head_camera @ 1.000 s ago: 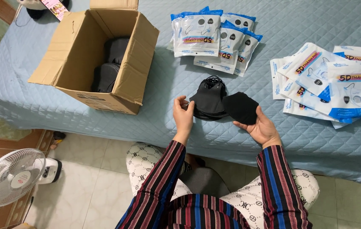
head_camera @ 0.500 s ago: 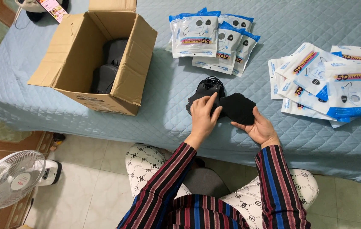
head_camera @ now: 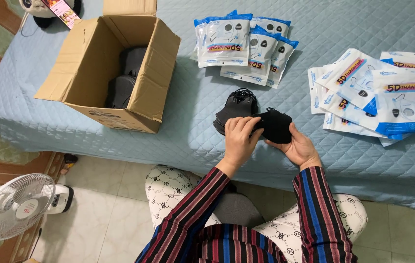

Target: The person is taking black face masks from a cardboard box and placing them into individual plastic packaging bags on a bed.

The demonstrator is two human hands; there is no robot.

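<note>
Head view: black mask (head_camera: 276, 125) grasped by both hands over bed (head_camera: 183, 112) near edge, just right of black mask stack (head_camera: 235, 106). Left hand (head_camera: 239, 139) pinched on mask's left edge, fingers curled over it. Right hand (head_camera: 299, 146) cupped under mask from right, thumb on top. Open cardboard box (head_camera: 110, 63) w/ dark masks inside, well left of stack. Packaged masks (head_camera: 244, 46) beyond stack; more packs (head_camera: 383, 95) well right. Fan (head_camera: 15, 207) on floor, far left-below.

striped red, blue and black sleeves; white patterned trousers
</note>
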